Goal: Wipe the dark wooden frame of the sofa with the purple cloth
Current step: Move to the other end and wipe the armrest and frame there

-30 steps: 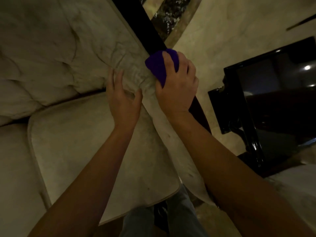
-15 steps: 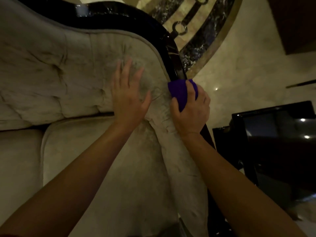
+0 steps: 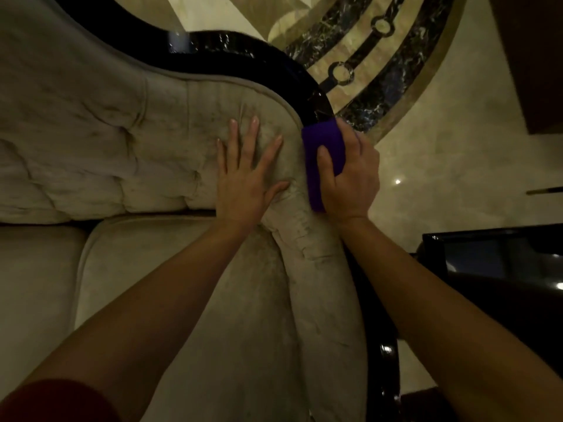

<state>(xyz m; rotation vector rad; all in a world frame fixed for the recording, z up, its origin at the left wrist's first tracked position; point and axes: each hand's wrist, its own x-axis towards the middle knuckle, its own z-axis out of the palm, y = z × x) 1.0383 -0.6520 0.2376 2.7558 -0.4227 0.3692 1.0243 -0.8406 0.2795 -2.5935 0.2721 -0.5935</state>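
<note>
The sofa's glossy dark wooden frame (image 3: pixel 243 60) curves along the top of the beige tufted backrest and runs down the right side behind the armrest. My right hand (image 3: pixel 350 175) is closed around the folded purple cloth (image 3: pixel 323 141) and presses it onto the frame where the curve bends downward. My left hand (image 3: pixel 243 181) lies flat on the backrest upholstery just left of the cloth, fingers spread, holding nothing. The frame section under the cloth and my right hand is hidden.
A beige seat cushion (image 3: pixel 182 300) and padded armrest (image 3: pixel 323 284) fill the lower middle. A glossy black side table (image 3: pixel 493 263) stands close on the right. Polished marble floor (image 3: pixel 441 132) with a dark inlaid border (image 3: pixel 380 56) lies beyond the frame.
My view has lifted, showing more of the curved frame top. My right hand slid the cloth along the frame toward the curve. My left hand moved up the backrest and flattened, fingers spread.
</note>
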